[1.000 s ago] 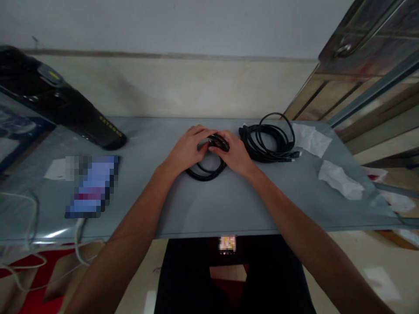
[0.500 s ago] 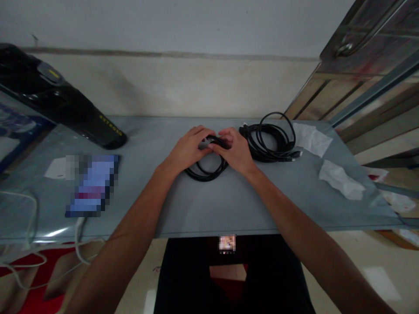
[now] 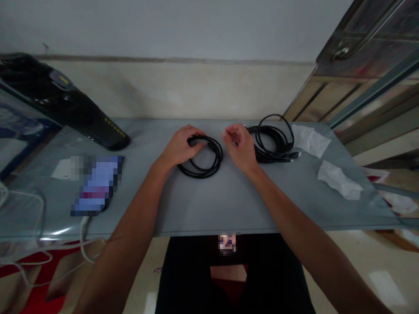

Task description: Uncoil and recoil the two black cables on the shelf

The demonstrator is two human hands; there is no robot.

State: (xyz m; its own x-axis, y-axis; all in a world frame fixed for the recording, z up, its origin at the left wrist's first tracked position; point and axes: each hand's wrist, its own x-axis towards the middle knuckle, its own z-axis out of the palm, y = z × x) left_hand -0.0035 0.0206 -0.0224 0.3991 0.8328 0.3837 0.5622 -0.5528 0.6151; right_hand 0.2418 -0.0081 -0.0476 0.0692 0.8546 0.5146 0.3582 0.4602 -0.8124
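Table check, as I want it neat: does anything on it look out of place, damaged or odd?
Two crumpled white scraps lie loose at the right, like litter. The coil by the right hand looks slightly untidy: one turn juts out from the rest. No spill or damage stands out.

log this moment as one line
left hand: holding coiled black cable | right hand: apart from it, near second black coil | surface: grey table
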